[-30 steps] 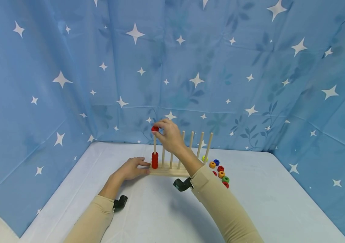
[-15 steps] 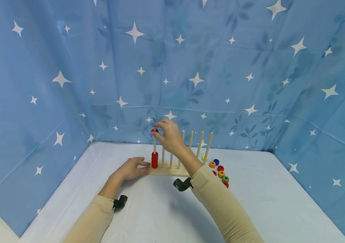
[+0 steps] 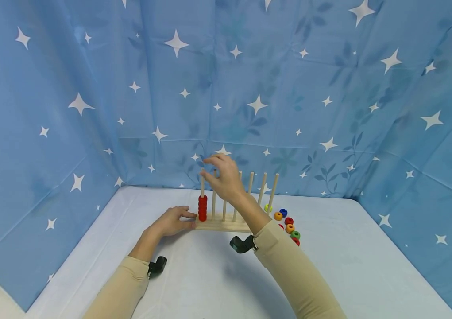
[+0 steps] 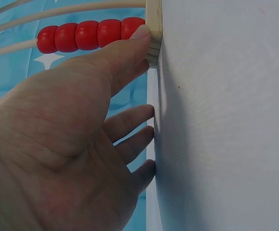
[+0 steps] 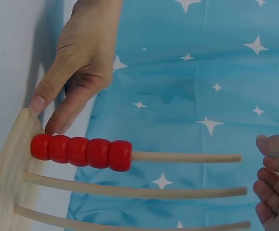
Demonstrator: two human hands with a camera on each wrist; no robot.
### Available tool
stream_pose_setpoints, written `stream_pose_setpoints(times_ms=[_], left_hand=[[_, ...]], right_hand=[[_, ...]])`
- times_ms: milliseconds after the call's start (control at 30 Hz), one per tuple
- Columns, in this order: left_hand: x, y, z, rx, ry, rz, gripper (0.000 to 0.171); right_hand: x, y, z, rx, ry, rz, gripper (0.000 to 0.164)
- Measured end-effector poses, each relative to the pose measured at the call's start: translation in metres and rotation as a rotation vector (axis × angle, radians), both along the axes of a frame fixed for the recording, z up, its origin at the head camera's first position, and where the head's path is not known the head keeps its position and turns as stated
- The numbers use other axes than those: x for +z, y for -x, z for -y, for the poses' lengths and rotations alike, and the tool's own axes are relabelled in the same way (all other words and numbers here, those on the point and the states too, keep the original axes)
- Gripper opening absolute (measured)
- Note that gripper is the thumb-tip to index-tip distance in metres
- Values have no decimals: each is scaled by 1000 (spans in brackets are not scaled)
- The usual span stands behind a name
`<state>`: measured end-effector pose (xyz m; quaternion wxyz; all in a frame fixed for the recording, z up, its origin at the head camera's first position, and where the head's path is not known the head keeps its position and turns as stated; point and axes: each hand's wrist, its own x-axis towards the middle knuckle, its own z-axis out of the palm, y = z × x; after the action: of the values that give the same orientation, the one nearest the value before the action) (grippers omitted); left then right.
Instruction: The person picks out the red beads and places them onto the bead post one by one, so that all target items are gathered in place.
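Observation:
A wooden bead rack (image 3: 222,225) with several upright pegs stands on the table. Its leftmost peg (image 3: 202,186) carries a stack of several red beads (image 5: 84,152) down at the base. With thumb and index finger, my left hand (image 3: 172,221) pinches the left end of the base, while its other fingertips rest near the tabletop in the left wrist view. My right hand (image 3: 226,178) is beside the top of the leftmost peg, thumb and fingers apart, holding nothing. In the right wrist view, its fingers (image 5: 272,187) lie just past the peg tips.
Loose beads lie right of the rack, among them a blue bead (image 3: 283,213), a green bead (image 3: 295,235) and a yellow bead (image 3: 268,207). My right forearm (image 3: 289,266) crosses in front of the rack. A blue star-patterned curtain (image 3: 226,88) surrounds the white table (image 3: 353,266).
My right hand has let go of a red bead at the peg's top, and the bead has dropped onto the stack. That hand has drawn slightly up and right; my left hand stays put.

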<state>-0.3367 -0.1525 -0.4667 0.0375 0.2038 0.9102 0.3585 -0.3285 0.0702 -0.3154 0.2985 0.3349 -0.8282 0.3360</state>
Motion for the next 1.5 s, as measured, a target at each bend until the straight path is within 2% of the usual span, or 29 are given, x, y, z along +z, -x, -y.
stream_pose_setpoints(times_ms=[267, 467, 733, 1133, 1500], left_hand=[[0, -1, -1, 10, 8, 7, 39], [2, 0, -1, 18, 7, 7, 39], [2, 0, -2, 4, 21, -2, 39], [2, 2, -2, 6, 11, 12, 39], [1, 2, -1, -21, 24, -1, 40]], right_hand=[[-4, -13, -16, 45, 77, -71, 29], [-15, -21, -30, 32, 133, -79, 29], [-27, -26, -41, 23, 147, -93, 29], [-42, -36, -53, 10, 194, -75, 31], [-59, -42, -62, -28, 160, -22, 33]])
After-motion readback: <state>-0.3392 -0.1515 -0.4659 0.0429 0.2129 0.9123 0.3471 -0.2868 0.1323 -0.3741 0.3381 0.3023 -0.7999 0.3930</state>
